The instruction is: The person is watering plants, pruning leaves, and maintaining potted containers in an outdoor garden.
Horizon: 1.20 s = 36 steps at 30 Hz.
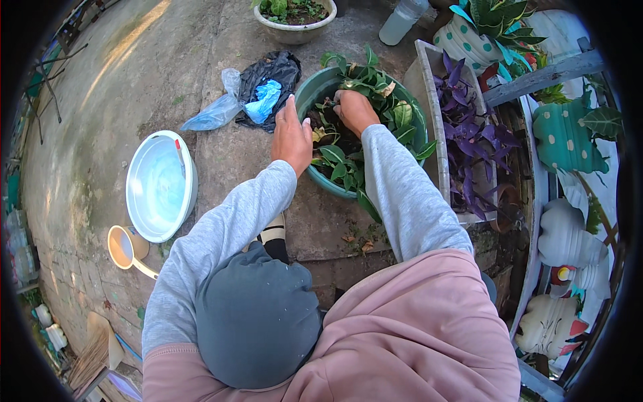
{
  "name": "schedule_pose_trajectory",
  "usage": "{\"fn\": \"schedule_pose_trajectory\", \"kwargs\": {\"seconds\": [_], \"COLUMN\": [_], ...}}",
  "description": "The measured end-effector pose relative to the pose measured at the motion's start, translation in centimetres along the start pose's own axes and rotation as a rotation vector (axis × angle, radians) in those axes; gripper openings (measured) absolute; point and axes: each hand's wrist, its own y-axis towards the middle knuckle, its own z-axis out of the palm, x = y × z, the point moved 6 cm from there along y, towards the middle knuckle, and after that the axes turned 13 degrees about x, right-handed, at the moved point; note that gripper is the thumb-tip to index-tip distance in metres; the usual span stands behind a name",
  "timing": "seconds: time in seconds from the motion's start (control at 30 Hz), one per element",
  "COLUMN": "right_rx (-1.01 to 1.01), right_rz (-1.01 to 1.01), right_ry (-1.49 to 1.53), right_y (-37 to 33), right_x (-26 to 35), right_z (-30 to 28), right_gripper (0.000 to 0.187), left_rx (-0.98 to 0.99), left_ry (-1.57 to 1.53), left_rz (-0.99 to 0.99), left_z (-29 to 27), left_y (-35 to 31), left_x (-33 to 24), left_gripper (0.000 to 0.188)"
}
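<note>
A round green pot [420,120] holds dark soil and leafy green plants [338,161], a few of their leaves yellowed or brown. At its left rim is my left hand [293,139], fingers stretched out and a ring on one of them, with nothing in its grasp. My right hand [356,111] reaches inside the pot among the stems, its fingers curled down toward the soil. Leaves and the hand itself hide the fingertips, so what they pinch, if anything, does not show.
Left of the pot lie a black plastic bag [280,70] and a clear bag [221,107]. Farther left are a white basin [161,187] and a dipper [128,246]. A trough of purple plants [462,137] stands right, a white planter [295,32] and bottle [403,21] beyond.
</note>
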Motion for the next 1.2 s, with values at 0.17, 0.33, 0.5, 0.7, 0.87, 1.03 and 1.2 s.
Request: {"fn": "schedule_pose_trajectory", "kwargs": {"seconds": [0.17,0.33,0.5,0.7,0.87,1.03,1.2], "right_rx": [0.063,0.217,0.286,0.281,0.263,0.303,0.398], "right_rz": [-0.119,-0.035,0.156,0.541,0.719,0.836,0.976], "right_ry": [0.041,0.249,0.169,0.473,0.673,0.790,0.898], "right_y": [-6.6,-16.2,-27.2,-39.5,-46.5,-50.4,-57.5], "right_x": [0.7,-0.8,-6.8,-14.8,-18.4,-22.6,-27.1], "right_z": [-6.8,-11.1,-13.4,-14.7,-15.1,-12.1,-4.6], "right_gripper": [0.021,0.014,0.015,0.016,0.019,0.019,0.029], "left_rx": [0.034,0.021,0.022,0.041,0.056,0.017,0.040], "left_ry": [0.054,0.033,0.074,0.064,0.106,0.190,0.174], "left_rz": [-0.040,-0.015,-0.016,-0.007,0.021,0.082,0.075], "left_z": [0.0,-0.1,0.7,0.6,0.6,0.6,1.2], "left_y": [0.3,0.4,0.4,0.4,1.0,1.4,1.1], "left_x": [-0.3,1.1,1.1,1.0,1.0,2.0,1.3], "left_gripper": [0.051,0.054,0.057,0.057,0.055,0.058,0.059]}}
